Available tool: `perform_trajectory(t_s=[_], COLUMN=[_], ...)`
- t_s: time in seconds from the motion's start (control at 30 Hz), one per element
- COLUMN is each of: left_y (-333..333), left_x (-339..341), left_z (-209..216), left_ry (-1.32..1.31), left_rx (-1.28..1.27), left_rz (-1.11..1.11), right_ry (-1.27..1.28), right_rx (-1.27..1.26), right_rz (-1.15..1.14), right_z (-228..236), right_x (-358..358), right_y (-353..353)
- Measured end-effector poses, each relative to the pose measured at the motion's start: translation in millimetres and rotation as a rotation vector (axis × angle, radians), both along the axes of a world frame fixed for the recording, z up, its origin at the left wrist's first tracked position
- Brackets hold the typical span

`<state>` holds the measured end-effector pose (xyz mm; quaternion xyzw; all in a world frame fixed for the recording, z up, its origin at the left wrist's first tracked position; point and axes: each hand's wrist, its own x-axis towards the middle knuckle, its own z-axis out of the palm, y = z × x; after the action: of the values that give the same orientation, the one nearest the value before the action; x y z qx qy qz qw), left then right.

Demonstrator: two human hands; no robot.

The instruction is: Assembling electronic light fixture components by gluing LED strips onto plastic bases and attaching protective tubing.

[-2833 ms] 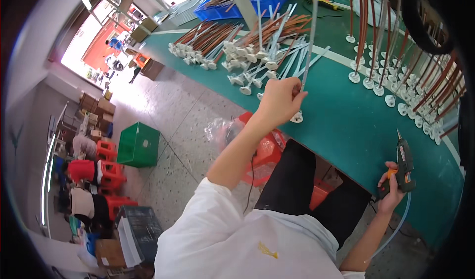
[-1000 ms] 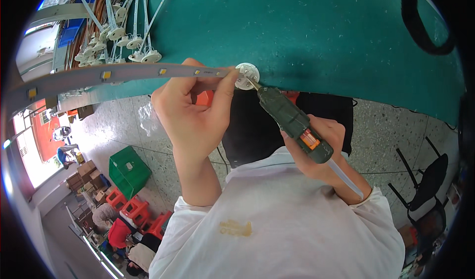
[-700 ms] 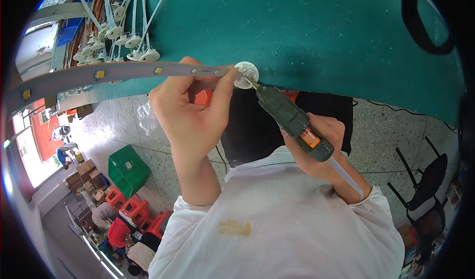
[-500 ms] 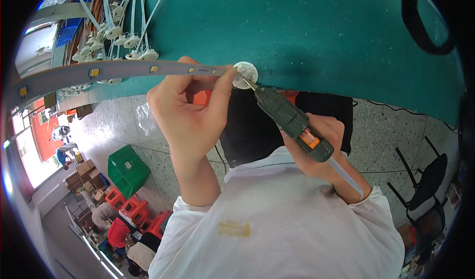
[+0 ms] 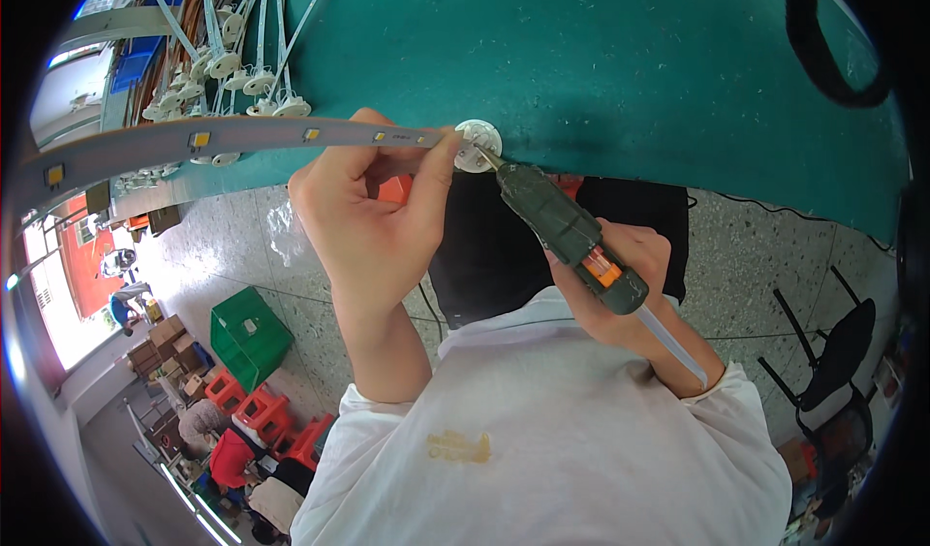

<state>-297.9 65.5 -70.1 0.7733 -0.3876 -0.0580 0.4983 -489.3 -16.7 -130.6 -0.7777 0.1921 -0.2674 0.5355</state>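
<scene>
Between thumb and fingers, my left hand [image 5: 373, 197] pinches the end of a white LED strip [image 5: 257, 133] with yellow chips, which stretches away to the left. Just past the fingertips is a round white plastic end cap [image 5: 481, 137] at the table's near edge; whether the fingers also touch it is hidden. My right hand [image 5: 620, 270] is wrapped round a dark green hot glue gun [image 5: 552, 217]. Its metal nozzle points up and left, with the tip at the cap beside the strip's end. A translucent glue stick [image 5: 673, 344] sticks out of the gun's back.
Several strips with round white caps [image 5: 223, 63] stand bunched at the far left of the green table [image 5: 620, 71]. A black strap-like loop [image 5: 823, 52] hangs at upper right. On the floor are a green bin [image 5: 250, 331], red stools [image 5: 263, 410] and a black chair [image 5: 835, 362].
The glue gun has shifted slightly left, its nozzle lying further over the cap. The strip and the cap have moved only a little.
</scene>
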Motion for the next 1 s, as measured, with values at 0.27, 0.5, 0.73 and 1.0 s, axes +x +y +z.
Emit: perform_trajectory(t_s=[0.27, 0.5, 0.73, 1.0], left_y=[0.2, -0.1, 2.3, 0.2], left_x=[1.2, 1.6, 2.5, 4.6], left_z=[-0.6, -1.8, 0.6, 4.3], left_ry=[0.004, -0.008, -0.038, 0.051], left_rx=[0.003, -0.025, 0.021, -0.006], left_rz=[-0.019, -0.027, -0.042, -0.077], right_ry=[-0.006, -0.007, -0.013, -0.010], right_rx=[-0.009, -0.021, -0.006, 0.023], right_rz=[0.021, 0.036, -0.010, -0.041], right_z=[0.5, 5.7, 1.8, 3.4], right_x=[2.0, 3.7, 0.8, 2.4], right_y=[1.2, 1.1, 4.0, 6.1])
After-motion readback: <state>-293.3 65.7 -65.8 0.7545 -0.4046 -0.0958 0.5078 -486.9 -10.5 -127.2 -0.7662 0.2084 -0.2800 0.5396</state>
